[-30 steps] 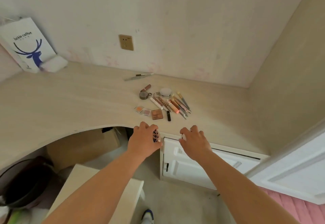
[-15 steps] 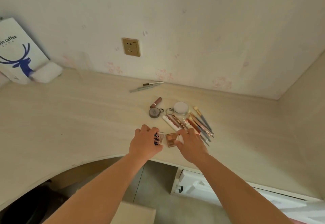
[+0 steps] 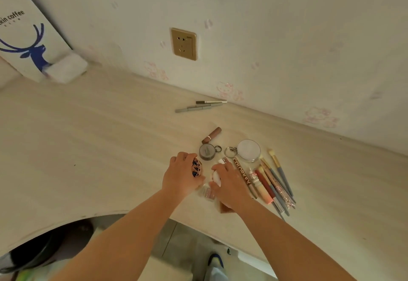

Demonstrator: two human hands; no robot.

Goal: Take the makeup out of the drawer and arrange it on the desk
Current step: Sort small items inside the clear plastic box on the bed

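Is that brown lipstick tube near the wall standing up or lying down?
Lying down. The lipstick tube rests on its side on the desk, slanted, just above the round grey compact.

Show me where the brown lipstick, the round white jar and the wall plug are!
brown lipstick [image 3: 211,135], head view, middle of its tube.
round white jar [image 3: 248,150], head view, centre of its lid.
wall plug [image 3: 183,44], head view, middle of its gold plate.

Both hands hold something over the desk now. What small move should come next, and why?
Probably set the patterned item in the left hand down on the bare desk left of the round grey compact. The right hand holds a small white item above the palettes, so that spot is crowded, while the left side is free.
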